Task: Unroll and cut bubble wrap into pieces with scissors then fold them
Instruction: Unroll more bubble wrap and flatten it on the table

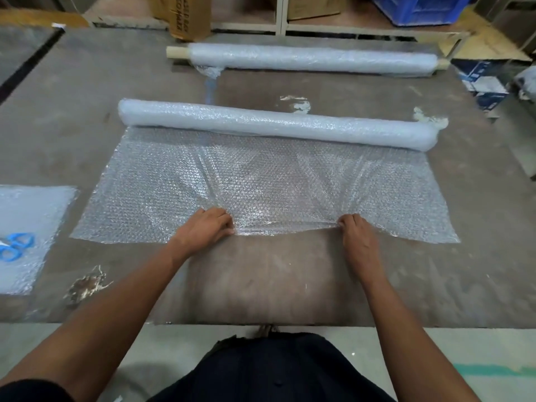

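On the brown, scuffed tabletop (pixel 269 285) lies a partly unrolled bubble wrap roll (pixel 275 123), its loose sheet (pixel 261 181) spread toward the person. Left hand (pixel 203 227) and right hand (pixel 358 236) each pinch the sheet's near edge, fingers curled round the film; the edge between them is bunched and creased. A second roll (pixel 307 58) on a cardboard core lies farther back, well apart from the first. At the left edge, blue scissors (pixel 16 246) rest on a flat cut piece (pixel 32 227); both are cut off by the frame. Torn patches mark the tabletop surface. Behind: cardboard boxes (pixel 188 17), a blue crate (pixel 417 8), a pale shelf frame (pixel 280 17). Box lettering too blurred to read. Fingertips are hidden under the film's fold. Grey floor (pixel 478 352) below the table edge.
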Demonstrator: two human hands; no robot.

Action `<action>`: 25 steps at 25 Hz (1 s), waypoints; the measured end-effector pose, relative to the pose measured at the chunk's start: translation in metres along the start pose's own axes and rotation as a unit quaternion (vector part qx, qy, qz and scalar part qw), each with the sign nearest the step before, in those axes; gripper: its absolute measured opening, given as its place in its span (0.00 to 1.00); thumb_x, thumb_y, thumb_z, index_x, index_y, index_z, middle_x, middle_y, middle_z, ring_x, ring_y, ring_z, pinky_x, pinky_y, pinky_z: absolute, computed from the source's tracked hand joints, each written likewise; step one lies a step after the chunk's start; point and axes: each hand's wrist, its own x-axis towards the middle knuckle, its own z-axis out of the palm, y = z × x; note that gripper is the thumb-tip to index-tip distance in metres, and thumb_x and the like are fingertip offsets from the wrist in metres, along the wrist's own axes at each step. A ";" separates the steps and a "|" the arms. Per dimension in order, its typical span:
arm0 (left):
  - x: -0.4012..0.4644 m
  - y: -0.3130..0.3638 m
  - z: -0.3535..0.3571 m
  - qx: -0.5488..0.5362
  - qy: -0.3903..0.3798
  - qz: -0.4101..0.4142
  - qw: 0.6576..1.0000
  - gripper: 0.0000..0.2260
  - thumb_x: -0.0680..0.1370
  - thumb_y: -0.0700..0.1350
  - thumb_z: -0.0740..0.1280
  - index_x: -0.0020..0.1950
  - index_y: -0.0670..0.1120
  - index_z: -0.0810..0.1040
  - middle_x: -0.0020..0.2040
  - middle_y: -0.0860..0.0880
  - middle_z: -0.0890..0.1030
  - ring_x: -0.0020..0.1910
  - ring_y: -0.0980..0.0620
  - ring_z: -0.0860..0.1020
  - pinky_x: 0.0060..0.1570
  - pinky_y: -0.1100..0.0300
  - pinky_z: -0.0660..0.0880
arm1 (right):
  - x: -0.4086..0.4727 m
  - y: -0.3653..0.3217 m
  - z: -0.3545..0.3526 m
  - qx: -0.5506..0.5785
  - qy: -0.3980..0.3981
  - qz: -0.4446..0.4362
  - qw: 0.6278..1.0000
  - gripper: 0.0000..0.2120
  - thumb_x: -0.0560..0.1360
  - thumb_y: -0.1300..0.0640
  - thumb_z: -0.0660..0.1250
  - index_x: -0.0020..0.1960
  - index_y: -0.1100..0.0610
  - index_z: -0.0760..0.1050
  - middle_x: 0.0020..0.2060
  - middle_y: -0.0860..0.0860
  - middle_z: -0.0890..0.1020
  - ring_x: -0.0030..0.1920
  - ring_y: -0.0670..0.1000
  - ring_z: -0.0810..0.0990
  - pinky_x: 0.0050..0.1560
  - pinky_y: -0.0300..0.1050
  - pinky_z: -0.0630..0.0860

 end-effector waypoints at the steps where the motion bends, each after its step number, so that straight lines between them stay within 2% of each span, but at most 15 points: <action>1: -0.008 0.008 0.002 -0.011 -0.008 0.012 1.000 0.09 0.83 0.56 0.67 0.54 0.52 0.82 0.52 0.53 0.81 0.54 0.49 0.81 0.53 0.49 0.78 | -0.010 0.002 -0.004 0.006 -0.002 -0.002 1.000 0.06 0.81 0.66 0.68 0.56 0.58 0.75 0.48 0.57 0.77 0.46 0.60 0.75 0.44 0.57 0.73; 4: -0.031 0.034 0.003 -0.043 -0.019 0.028 0.999 0.09 0.83 0.56 0.69 0.53 0.52 0.82 0.51 0.54 0.81 0.51 0.51 0.80 0.51 0.51 0.78 | -0.040 0.009 -0.011 0.021 -0.008 0.005 1.000 0.03 0.82 0.65 0.67 0.55 0.59 0.76 0.49 0.58 0.77 0.48 0.61 0.74 0.46 0.58 0.73; 7: -0.050 0.055 0.005 -0.063 -0.033 0.031 0.997 0.07 0.82 0.56 0.69 0.52 0.53 0.80 0.50 0.56 0.80 0.49 0.54 0.78 0.50 0.55 0.78 | -0.070 0.020 -0.019 0.016 -0.021 0.008 1.000 0.03 0.83 0.65 0.66 0.56 0.60 0.76 0.50 0.58 0.76 0.47 0.61 0.76 0.46 0.58 0.75; 11: -0.081 0.070 0.006 -0.067 -0.030 0.024 0.997 0.05 0.82 0.55 0.71 0.52 0.55 0.79 0.50 0.58 0.79 0.48 0.57 0.77 0.51 0.56 0.78 | -0.112 0.018 -0.035 0.018 -0.030 0.032 0.999 0.05 0.85 0.61 0.65 0.59 0.59 0.77 0.52 0.57 0.77 0.49 0.61 0.78 0.48 0.59 0.77; 14: -0.102 0.075 0.006 -0.065 -0.028 0.024 0.997 0.05 0.81 0.53 0.72 0.51 0.54 0.80 0.50 0.56 0.80 0.48 0.55 0.78 0.51 0.55 0.78 | -0.134 0.010 -0.043 0.020 -0.030 0.040 0.999 0.06 0.84 0.62 0.67 0.60 0.59 0.78 0.54 0.56 0.78 0.52 0.60 0.79 0.48 0.57 0.78; 16: -0.115 0.079 0.005 -0.070 0.000 0.021 0.997 0.06 0.81 0.53 0.72 0.53 0.53 0.80 0.51 0.55 0.79 0.50 0.54 0.77 0.52 0.54 0.76 | -0.143 0.005 -0.047 0.026 -0.025 0.043 0.998 0.07 0.84 0.62 0.67 0.61 0.59 0.78 0.55 0.56 0.78 0.53 0.59 0.79 0.50 0.56 0.78; 18: -0.128 0.086 0.007 -0.098 0.045 -0.019 0.994 0.11 0.83 0.58 0.69 0.59 0.53 0.79 0.58 0.53 0.78 0.56 0.54 0.76 0.58 0.54 0.74 | -0.149 0.000 -0.050 0.018 0.001 0.044 0.999 0.08 0.83 0.62 0.67 0.61 0.59 0.78 0.59 0.57 0.78 0.59 0.62 0.79 0.57 0.58 0.77; 20: -0.131 0.095 0.011 -0.122 0.062 -0.073 0.988 0.19 0.85 0.62 0.63 0.71 0.54 0.76 0.71 0.51 0.75 0.68 0.51 0.74 0.69 0.48 0.72 | -0.141 -0.008 -0.053 0.008 0.014 0.093 0.996 0.12 0.83 0.57 0.68 0.65 0.58 0.78 0.69 0.60 0.75 0.70 0.64 0.74 0.68 0.63 0.72; 22: -0.124 0.106 0.015 -0.112 0.047 -0.109 0.987 0.25 0.86 0.64 0.59 0.81 0.57 0.66 0.82 0.51 0.65 0.79 0.48 0.66 0.76 0.42 0.63 | -0.125 -0.017 -0.053 0.022 -0.040 0.150 0.988 0.21 0.84 0.47 0.65 0.74 0.54 0.73 0.78 0.60 0.68 0.79 0.63 0.65 0.75 0.67 0.63; 25: -0.106 0.116 0.021 -0.065 -0.016 -0.142 0.988 0.29 0.86 0.66 0.52 0.86 0.58 0.53 0.87 0.51 0.51 0.85 0.49 0.52 0.80 0.40 0.52 | -0.110 -0.017 -0.044 0.005 -0.150 0.148 0.977 0.31 0.85 0.35 0.54 0.84 0.47 0.58 0.86 0.57 0.53 0.85 0.63 0.52 0.79 0.72 0.52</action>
